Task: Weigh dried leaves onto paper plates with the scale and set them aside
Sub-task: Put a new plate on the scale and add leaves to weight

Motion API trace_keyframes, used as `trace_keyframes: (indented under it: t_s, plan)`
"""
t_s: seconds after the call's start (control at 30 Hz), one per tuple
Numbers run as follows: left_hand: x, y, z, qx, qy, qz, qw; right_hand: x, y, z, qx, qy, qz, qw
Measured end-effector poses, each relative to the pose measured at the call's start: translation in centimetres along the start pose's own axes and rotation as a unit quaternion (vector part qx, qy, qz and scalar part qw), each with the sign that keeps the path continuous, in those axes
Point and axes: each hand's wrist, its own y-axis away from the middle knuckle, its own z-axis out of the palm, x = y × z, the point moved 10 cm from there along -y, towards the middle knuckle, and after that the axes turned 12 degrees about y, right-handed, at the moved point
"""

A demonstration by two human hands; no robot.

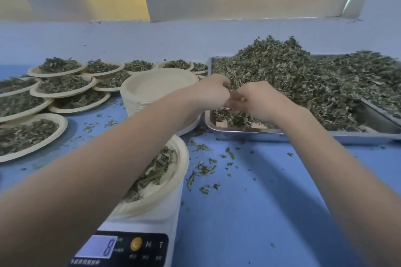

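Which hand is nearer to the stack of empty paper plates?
Left. The left hand hovers just past the right rim of the stack of empty paper plates, at the tray's edge. The right hand lies farther right, over the leaves in the tray.

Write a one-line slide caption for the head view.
Both hands, left hand and right hand, gather dried leaves from a metal tray while a part-filled paper plate sits on the scale.

Green leaves (303, 84), cream plates (160, 86), blue table (260, 201).
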Motion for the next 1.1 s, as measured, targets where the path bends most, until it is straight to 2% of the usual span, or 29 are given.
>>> trace_keyframes:
  t_s: [0.07, 0.13, 0.3, 0.4, 0.53, 0.67, 0.77, 0.93, 1.1]
  plan:
    - [-0.3, 1.2, -1.0, 0.01, 0.005, 0.006, 1.0, -2.5, 0.5, -1.2, 0.056, -0.006, -0.041, 0.998]
    - [-0.7, 2.9, -2.2, 0.026, 0.002, 0.013, 1.0, -5.8, 1.3, -2.0, 0.079, -0.023, -0.081, 0.993]
    - [-3.1, 7.2, -5.6, 0.071, 0.007, 0.014, 0.997, -12.9, 2.6, -2.1, 0.049, -0.12, -0.147, 0.981]
    - [-4.6, 9.5, -7.2, 0.084, 0.002, 0.007, 0.996, -16.0, 3.1, -1.5, 0.02, -0.137, -0.177, 0.974]
    - [-6.6, 12.1, -9.0, 0.104, 0.003, 0.007, 0.995, -18.7, 3.9, -0.4, -0.018, -0.097, -0.208, 0.973]
    - [-8.4, 13.8, -10.5, 0.158, -0.003, 0.016, 0.987, -20.3, 4.5, 0.9, -0.045, 0.01, -0.228, 0.973]
    - [-9.3, 14.6, -11.2, 0.185, 0.021, 0.018, 0.982, -21.1, 4.3, 0.4, -0.01, 0.017, -0.236, 0.972]
    - [-10.2, 15.4, -12.7, 0.241, 0.091, 0.024, 0.966, -20.8, 3.9, -2.4, 0.039, -0.063, -0.229, 0.971]
    - [-9.7, 15.4, -13.2, 0.235, 0.171, 0.037, 0.956, -20.0, 3.8, -6.2, 0.108, -0.142, -0.206, 0.962]
